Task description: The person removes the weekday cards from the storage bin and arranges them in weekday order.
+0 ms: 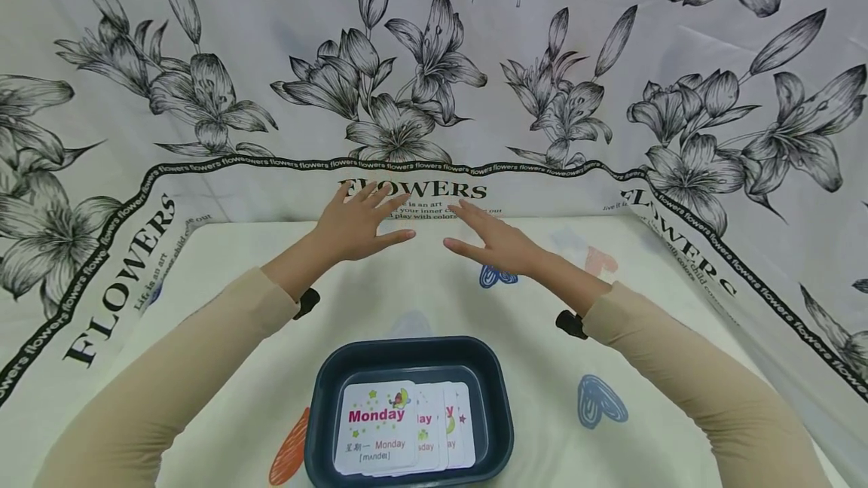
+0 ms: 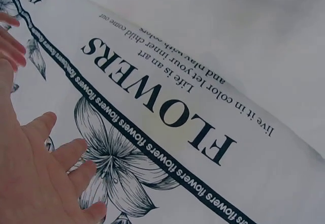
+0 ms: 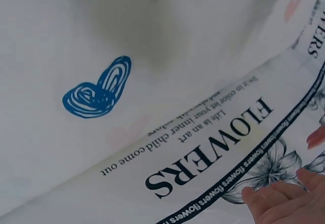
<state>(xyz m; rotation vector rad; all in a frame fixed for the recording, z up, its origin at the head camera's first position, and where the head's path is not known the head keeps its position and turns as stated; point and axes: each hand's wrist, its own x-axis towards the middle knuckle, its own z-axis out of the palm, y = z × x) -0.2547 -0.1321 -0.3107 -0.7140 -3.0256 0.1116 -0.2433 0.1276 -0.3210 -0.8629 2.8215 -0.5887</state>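
Dark-blue tray (image 1: 407,356) with cards (image 1: 376,430) (head view only), beyond it both hands (image 1: 356,226) (image 1: 502,245), fingers outspread.

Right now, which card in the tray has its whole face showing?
The Monday card, leftmost in the dark tray: it lies on top, uncovered, while the cards to its right are partly hidden.

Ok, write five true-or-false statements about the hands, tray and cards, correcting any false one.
1. The left hand grips a card. False: its fingers are spread and it holds nothing.
2. The cards lie inside the dark tray. True.
3. The fully visible card reads Friday. False: it reads Monday.
4. The right hand holds nothing. True.
5. The tray is farther from the wearer than the hands. False: it is nearer.
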